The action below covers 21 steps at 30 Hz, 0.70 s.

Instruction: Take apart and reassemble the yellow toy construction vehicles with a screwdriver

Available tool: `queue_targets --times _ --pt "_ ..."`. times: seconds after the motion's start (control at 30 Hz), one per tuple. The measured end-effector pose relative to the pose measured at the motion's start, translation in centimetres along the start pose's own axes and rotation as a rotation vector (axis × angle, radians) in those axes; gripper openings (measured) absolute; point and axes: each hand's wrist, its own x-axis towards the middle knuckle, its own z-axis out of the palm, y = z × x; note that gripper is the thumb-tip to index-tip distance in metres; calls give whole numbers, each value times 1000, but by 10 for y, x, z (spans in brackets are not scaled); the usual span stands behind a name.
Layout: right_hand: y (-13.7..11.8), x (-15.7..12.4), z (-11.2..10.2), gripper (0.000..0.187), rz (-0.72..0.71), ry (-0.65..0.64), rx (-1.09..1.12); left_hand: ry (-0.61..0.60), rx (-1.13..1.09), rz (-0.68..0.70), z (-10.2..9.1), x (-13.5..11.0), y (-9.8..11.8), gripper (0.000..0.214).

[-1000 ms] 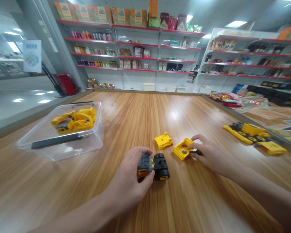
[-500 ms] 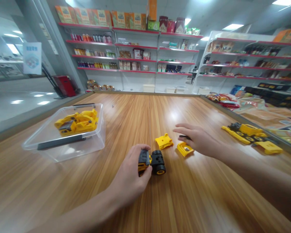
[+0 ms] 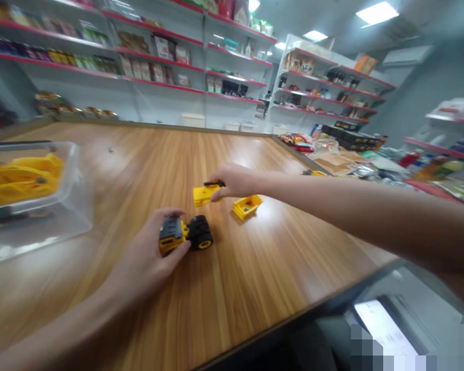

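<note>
The toy truck [image 3: 198,237], a grey and yellow body with black wheels, rests on the wooden table [image 3: 255,273] near the person. The left hand [image 3: 147,262] wraps around its grey end, fingers closed over it. Just beyond lies a flat yellow part [image 3: 201,195]; the right hand [image 3: 235,181] rests its fingertips at this part's edge while pinching a small black piece [image 3: 215,183]. A second yellow part [image 3: 247,206] lies beside that hand. Well to the left, a clear box [image 3: 74,170] holds yellow toy pieces [image 3: 23,178].
</note>
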Motion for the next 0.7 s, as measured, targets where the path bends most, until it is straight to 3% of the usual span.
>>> queue_targets --times 0.13,0.27,0.4,0.6,0.7 --pt "-20 -14 5 38 -95 8 60 -84 -31 31 1 2 -8 57" --pt "-38 -22 20 28 -214 34 55 -152 3 121 0 1 -13 47" --pt "-39 -22 24 25 -287 33 52 -151 17 184 0 1 -16 39" --pt "-37 -31 44 32 -262 131 177 -159 -40 192 0 1 -13 32" --pt "-39 -42 63 33 -174 284 317 -171 -50 183 -1 -1 -7 36"
